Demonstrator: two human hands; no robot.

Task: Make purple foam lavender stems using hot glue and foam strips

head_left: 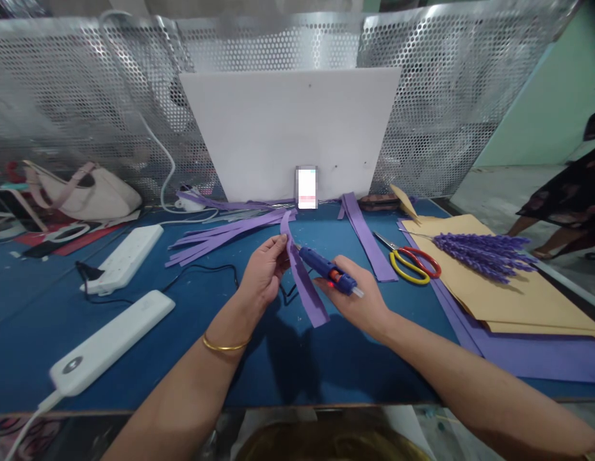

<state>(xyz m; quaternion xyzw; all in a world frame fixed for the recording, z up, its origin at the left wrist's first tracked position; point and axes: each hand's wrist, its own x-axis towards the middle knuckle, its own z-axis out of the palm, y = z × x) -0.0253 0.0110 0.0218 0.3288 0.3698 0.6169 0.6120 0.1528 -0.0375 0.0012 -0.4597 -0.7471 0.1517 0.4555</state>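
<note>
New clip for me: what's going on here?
At a blue table, a person's left-hand grip pinches a purple strip near its far end. The right-hand grip holds a blue glue gun, its nozzle close to the strip's edge; whether they touch is unclear. More purple strips lie beyond the left hand. Scissors lie to the right, and a bunch of purple flowers rests on tan sheets.

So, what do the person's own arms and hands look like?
The left hand and right hand wear no gloves. A thin gold-coloured bangle circles the left wrist. The forearms are uncovered; whether sleeves begin higher up can't be told.
</note>
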